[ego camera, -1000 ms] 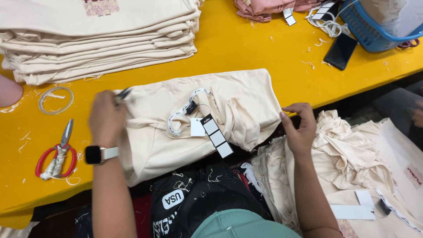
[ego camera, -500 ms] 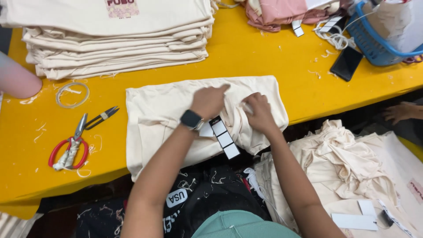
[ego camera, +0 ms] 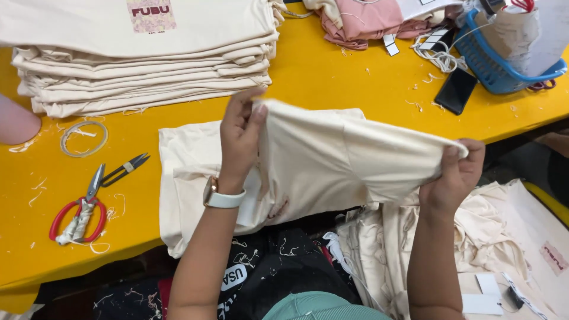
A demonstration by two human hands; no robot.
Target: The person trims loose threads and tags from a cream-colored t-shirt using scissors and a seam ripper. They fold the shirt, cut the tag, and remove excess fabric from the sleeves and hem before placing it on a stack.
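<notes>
Here, the cream garment (ego camera: 332,160) is lifted off the yellow table (ego camera: 332,77), stretched between both hands; the left hand (ego camera: 240,139) pinches its upper edge, fingers closed on the fabric, a pale watch (ego camera: 220,197) on the wrist; the right hand (ego camera: 455,175) clamps the opposite corner, fist closed around the cloth; the garment's lower part lies on the table's near edge. Left of the garment lie red-handled scissors (ego camera: 80,210), small black thread snips (ego camera: 124,169) and a tape ring (ego camera: 84,138); behind it, a stack of folded cream shirts (ego camera: 142,65); to its far right, a dark phone (ego camera: 455,90) and blue basket (ego camera: 504,65); below its right end, a heap of cream garments (ego camera: 492,237).
</notes>
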